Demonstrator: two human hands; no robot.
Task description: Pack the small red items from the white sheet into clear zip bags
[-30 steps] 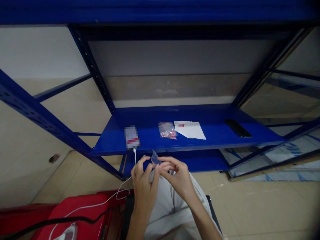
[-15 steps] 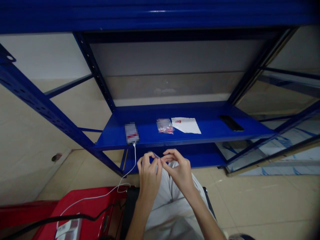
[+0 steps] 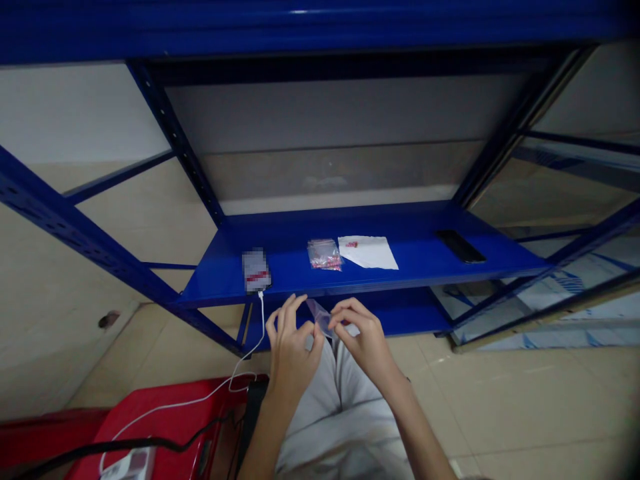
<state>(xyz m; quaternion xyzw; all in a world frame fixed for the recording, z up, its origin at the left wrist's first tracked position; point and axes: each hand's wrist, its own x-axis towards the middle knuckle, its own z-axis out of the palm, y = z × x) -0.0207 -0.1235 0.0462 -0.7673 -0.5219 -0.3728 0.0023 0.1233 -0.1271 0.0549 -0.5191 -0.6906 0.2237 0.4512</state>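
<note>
Between my hands, over my lap, is a small clear plastic bag [image 3: 321,316]. The thumb and fingertips of my left hand [image 3: 294,343] pinch its left side, with the other fingers raised. On its other side, my right hand [image 3: 363,337] pinches the edge between thumb and fingers. Whether anything is inside the bag I cannot make out. Just beyond my hands, on the blue shelf [image 3: 280,230], lie clear bags with small red and white pieces [image 3: 324,255]. Beside them a white sheet of paper [image 3: 373,255] carries a few small red pieces [image 3: 352,245].
At the shelf's left, a phone [image 3: 257,270] is plugged into a white cable [image 3: 263,320]. A dark phone [image 3: 461,247] lies at the right. A red stool [image 3: 165,400] with a white power strip [image 3: 131,465] and a black cord stands to my left.
My hands have moved slightly apart, and the clear bag between them now shows more, spread open. The view has shifted a little.
</note>
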